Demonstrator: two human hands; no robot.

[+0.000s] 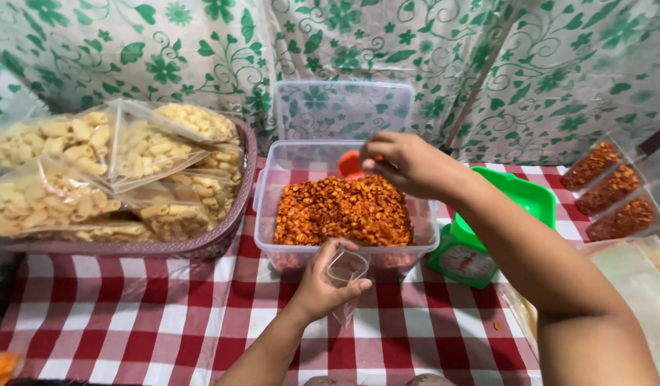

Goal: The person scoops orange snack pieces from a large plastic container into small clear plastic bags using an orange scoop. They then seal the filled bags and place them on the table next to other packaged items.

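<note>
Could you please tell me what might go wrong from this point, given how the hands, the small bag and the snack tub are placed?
1. The left hand holds the small clear bag in front of the tub, over the checked cloth; snacks could spill there.
2. The bag's mouth looks narrow beside the orange scoop in the right hand, so pieces might miss.
3. The right forearm reaches over the green scale and could bump it.

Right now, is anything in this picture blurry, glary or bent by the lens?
Head view: even, soft light with faint shadows; the right hand holding the orange scoop is slightly motion-blurred; mild glare on the clear snack container rim and the small plastic bag in the left hand; the edges bow, wide-lens style.
</note>
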